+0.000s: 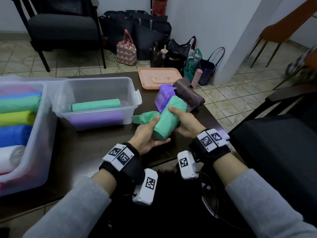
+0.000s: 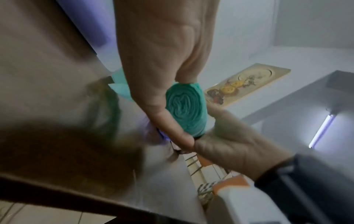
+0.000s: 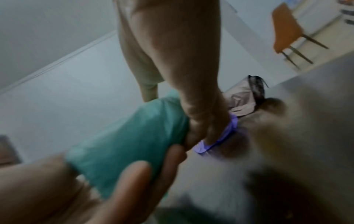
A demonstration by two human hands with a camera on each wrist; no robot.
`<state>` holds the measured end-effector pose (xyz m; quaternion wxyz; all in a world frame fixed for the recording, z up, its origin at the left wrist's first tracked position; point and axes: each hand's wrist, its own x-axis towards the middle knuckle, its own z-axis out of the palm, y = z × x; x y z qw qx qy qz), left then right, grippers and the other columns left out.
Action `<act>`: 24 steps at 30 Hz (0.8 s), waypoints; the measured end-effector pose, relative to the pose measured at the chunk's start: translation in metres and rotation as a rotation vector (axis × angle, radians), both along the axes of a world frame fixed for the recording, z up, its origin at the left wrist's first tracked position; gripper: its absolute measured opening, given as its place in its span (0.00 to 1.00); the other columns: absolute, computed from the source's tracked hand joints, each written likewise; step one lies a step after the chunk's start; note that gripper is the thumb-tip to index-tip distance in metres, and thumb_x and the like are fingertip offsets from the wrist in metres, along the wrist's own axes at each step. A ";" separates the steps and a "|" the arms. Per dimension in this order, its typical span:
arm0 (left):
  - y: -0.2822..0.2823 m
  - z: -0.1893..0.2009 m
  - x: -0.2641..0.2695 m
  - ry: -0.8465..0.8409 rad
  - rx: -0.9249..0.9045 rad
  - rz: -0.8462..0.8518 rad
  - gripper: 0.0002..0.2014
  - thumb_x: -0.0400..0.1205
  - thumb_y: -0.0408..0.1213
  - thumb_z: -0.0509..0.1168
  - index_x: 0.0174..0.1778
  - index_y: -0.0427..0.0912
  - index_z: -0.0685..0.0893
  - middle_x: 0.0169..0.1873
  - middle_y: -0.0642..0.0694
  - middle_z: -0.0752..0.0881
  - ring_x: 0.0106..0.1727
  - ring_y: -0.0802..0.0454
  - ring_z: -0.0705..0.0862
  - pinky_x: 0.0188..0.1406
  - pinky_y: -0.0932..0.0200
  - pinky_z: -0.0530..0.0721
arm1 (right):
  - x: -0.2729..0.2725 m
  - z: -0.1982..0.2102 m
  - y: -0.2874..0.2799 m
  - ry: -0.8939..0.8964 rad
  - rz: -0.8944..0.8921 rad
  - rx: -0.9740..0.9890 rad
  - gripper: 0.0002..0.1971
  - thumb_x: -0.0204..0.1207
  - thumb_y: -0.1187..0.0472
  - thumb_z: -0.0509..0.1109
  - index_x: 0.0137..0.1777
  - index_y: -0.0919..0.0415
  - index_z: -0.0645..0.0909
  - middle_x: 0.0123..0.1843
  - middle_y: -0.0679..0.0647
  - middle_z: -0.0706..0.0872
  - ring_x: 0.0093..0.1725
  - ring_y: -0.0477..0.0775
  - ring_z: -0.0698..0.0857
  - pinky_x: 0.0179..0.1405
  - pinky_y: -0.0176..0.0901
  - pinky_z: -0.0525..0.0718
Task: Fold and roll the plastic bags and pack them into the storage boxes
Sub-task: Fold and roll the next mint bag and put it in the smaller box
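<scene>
Step in hand: rolling judged nearly complete. The green plastic bag roll (image 1: 167, 120), a tight cylinder with a spiral end face, was held above the dark surface (image 1: 96, 152), just right of the small clear storage box (image 1: 96, 102). The left hand (image 1: 147, 136) grasped its near end; the right hand (image 1: 183, 122) clasped its upper body. A loose crinkled tail trailed toward that box, which held 2 smooth rolls, 1 green, 1 purple. The next move likely calls for tucking the tail, then placing.
</scene>
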<state>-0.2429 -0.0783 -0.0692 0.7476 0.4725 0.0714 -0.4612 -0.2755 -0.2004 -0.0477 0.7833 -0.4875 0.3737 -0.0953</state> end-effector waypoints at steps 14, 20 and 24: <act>0.004 -0.021 0.033 -0.538 0.447 -0.120 0.16 0.66 0.46 0.79 0.40 0.42 0.84 0.41 0.42 0.87 0.45 0.46 0.86 0.48 0.49 0.84 | -0.027 -0.017 -0.002 0.177 0.883 -1.617 0.16 0.65 0.64 0.68 0.54 0.58 0.76 0.55 0.54 0.77 0.56 0.56 0.74 0.58 0.52 0.74; -0.012 -0.014 0.042 -0.659 0.475 -0.052 0.12 0.76 0.34 0.72 0.27 0.46 0.81 0.28 0.49 0.81 0.31 0.55 0.78 0.34 0.62 0.77 | -0.032 -0.016 0.002 0.315 1.003 -1.860 0.28 0.65 0.56 0.73 0.66 0.55 0.69 0.61 0.53 0.71 0.60 0.56 0.69 0.54 0.49 0.67; -0.024 -0.006 0.047 -0.614 0.466 0.059 0.04 0.77 0.32 0.69 0.39 0.42 0.81 0.37 0.40 0.83 0.40 0.48 0.80 0.36 0.58 0.80 | -0.038 -0.023 0.006 0.225 0.949 -1.931 0.30 0.56 0.54 0.78 0.61 0.55 0.76 0.58 0.56 0.75 0.56 0.58 0.72 0.52 0.54 0.74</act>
